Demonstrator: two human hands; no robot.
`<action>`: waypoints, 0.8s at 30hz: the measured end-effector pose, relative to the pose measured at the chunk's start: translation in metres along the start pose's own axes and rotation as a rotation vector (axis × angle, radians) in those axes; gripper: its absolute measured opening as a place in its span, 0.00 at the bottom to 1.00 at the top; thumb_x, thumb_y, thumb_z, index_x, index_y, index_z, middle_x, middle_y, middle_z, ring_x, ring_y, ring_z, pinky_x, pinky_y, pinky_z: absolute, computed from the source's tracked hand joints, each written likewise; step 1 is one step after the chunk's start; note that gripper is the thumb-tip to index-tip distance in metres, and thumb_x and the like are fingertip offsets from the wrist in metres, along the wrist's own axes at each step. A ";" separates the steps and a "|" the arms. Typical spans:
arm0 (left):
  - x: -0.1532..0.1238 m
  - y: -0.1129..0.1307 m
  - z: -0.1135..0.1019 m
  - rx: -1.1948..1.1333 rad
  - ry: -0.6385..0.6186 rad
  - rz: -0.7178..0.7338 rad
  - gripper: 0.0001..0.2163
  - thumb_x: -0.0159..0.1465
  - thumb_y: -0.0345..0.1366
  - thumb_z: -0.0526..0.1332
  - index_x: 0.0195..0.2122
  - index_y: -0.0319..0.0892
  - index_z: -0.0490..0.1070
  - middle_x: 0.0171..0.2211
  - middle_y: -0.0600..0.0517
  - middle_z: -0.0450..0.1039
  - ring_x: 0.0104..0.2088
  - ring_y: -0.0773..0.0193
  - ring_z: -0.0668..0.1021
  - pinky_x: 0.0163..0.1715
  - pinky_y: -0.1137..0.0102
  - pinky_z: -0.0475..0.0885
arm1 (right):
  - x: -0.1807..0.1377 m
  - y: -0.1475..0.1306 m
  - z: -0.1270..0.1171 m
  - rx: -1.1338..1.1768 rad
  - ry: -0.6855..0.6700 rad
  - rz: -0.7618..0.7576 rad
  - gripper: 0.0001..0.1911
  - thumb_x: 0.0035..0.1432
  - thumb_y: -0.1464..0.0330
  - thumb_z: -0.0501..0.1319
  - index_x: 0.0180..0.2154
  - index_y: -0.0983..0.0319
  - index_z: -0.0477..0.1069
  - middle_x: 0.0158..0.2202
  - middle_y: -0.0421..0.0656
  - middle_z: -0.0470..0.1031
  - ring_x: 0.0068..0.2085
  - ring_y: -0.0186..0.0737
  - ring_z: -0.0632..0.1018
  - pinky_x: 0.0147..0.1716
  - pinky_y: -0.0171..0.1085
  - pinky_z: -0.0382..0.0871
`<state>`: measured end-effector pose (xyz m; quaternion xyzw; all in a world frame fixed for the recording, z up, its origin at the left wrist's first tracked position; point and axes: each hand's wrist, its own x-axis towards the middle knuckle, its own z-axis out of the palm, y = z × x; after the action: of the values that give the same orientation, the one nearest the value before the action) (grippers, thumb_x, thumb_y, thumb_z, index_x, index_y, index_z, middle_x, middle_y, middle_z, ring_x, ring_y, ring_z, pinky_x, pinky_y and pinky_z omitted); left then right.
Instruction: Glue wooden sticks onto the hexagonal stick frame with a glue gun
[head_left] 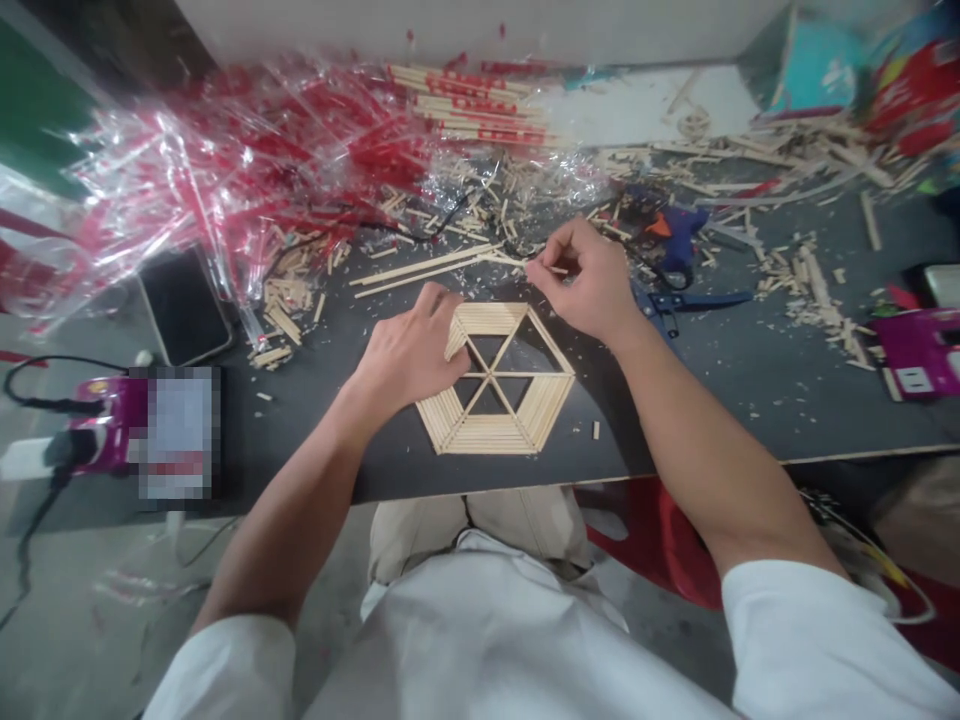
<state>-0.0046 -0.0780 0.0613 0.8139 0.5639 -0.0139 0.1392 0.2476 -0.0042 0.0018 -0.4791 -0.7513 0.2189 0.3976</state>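
- Hexagonal stick frame point(491, 432) lies flat on the dark table point(735, 400), in the near middle, between the two forearms. Six spokes meet at its centre. Stick rows are layered thick along the near and left sides and the far side; the far right side shows a thin border.
- Left hand point(409, 350): palm down over the frame's left far corner, thumb and fingers spread apart, resting on it.
- Right hand point(589, 280): raised just beyond the frame's right far corner, apart from it. Thumb and forefinger are pinched together on a thin stick point(558, 269), its pale end showing inside the hand.
- Hands are apart from each other; the frame's far side lies partly between them.
- Loose sticks point(427, 268) lie beyond the frame, left of the right fingertips; contact with the fingertips cannot be told.
- Near edge: a narrow strip of tabletop separates the frame from the table's rim.
- Right side: widest room, dark tabletop with a short offcut point(596, 430) near the frame and scattered specks.
- Left side: tabletop shows between the left forearm and a dark phone point(184, 305).
- Far side: movement is limited by plastic wrappers point(247, 170) and wood scraps point(517, 190).
- Blue cutters point(694, 300) lie just right of the right wrist, with a blue glue gun point(679, 245) farther off.
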 end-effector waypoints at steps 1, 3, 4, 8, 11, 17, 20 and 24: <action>-0.001 0.000 -0.001 0.011 -0.005 -0.021 0.29 0.70 0.41 0.58 0.72 0.43 0.62 0.68 0.39 0.64 0.53 0.46 0.82 0.46 0.58 0.80 | -0.001 -0.003 -0.001 0.017 -0.047 -0.003 0.18 0.65 0.53 0.68 0.51 0.53 0.75 0.34 0.41 0.79 0.34 0.43 0.79 0.37 0.46 0.77; -0.003 -0.001 -0.004 0.020 -0.008 -0.057 0.28 0.71 0.40 0.57 0.72 0.42 0.62 0.67 0.38 0.64 0.52 0.46 0.82 0.46 0.57 0.79 | -0.002 -0.010 -0.002 0.040 -0.158 -0.021 0.18 0.65 0.54 0.68 0.52 0.53 0.77 0.37 0.43 0.82 0.36 0.44 0.81 0.38 0.46 0.76; -0.004 -0.002 -0.005 0.019 -0.009 -0.074 0.28 0.71 0.41 0.57 0.71 0.42 0.62 0.66 0.38 0.64 0.51 0.46 0.82 0.46 0.57 0.79 | -0.003 -0.014 -0.003 0.038 -0.213 -0.037 0.16 0.65 0.54 0.68 0.51 0.53 0.79 0.38 0.43 0.83 0.37 0.45 0.81 0.39 0.47 0.76; -0.005 -0.004 -0.008 0.002 -0.018 -0.112 0.27 0.71 0.41 0.58 0.70 0.41 0.63 0.65 0.36 0.63 0.50 0.46 0.83 0.47 0.56 0.79 | -0.004 -0.028 -0.006 -0.033 -0.301 -0.095 0.09 0.66 0.57 0.68 0.41 0.53 0.84 0.41 0.44 0.85 0.39 0.47 0.82 0.45 0.49 0.75; -0.003 -0.006 -0.006 -0.023 0.003 -0.123 0.27 0.70 0.41 0.59 0.69 0.40 0.65 0.65 0.36 0.64 0.50 0.45 0.82 0.48 0.56 0.79 | -0.004 -0.035 -0.009 -0.060 -0.287 -0.114 0.08 0.68 0.59 0.66 0.40 0.54 0.83 0.41 0.44 0.84 0.43 0.49 0.81 0.49 0.51 0.74; 0.002 -0.017 0.001 -0.078 0.084 -0.054 0.26 0.68 0.40 0.62 0.67 0.41 0.68 0.64 0.37 0.66 0.51 0.45 0.82 0.49 0.56 0.79 | -0.003 -0.039 -0.011 -0.068 -0.306 -0.131 0.08 0.67 0.59 0.65 0.36 0.54 0.78 0.42 0.45 0.81 0.43 0.49 0.79 0.49 0.53 0.74; 0.003 -0.019 0.002 -0.087 0.088 -0.011 0.27 0.68 0.40 0.62 0.68 0.42 0.68 0.64 0.38 0.67 0.51 0.46 0.82 0.49 0.58 0.79 | -0.003 -0.035 -0.008 -0.069 -0.326 -0.133 0.09 0.67 0.58 0.65 0.36 0.55 0.77 0.43 0.46 0.80 0.44 0.50 0.79 0.48 0.52 0.73; 0.003 -0.019 0.000 -0.084 0.061 -0.018 0.27 0.68 0.39 0.62 0.68 0.41 0.67 0.65 0.38 0.66 0.52 0.45 0.82 0.49 0.57 0.79 | -0.002 -0.028 -0.008 -0.052 -0.393 -0.163 0.11 0.67 0.58 0.66 0.35 0.56 0.77 0.43 0.47 0.79 0.45 0.51 0.78 0.47 0.51 0.72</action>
<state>-0.0208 -0.0691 0.0573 0.8022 0.5754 0.0335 0.1557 0.2393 -0.0188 0.0251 -0.3750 -0.8560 0.2560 0.2473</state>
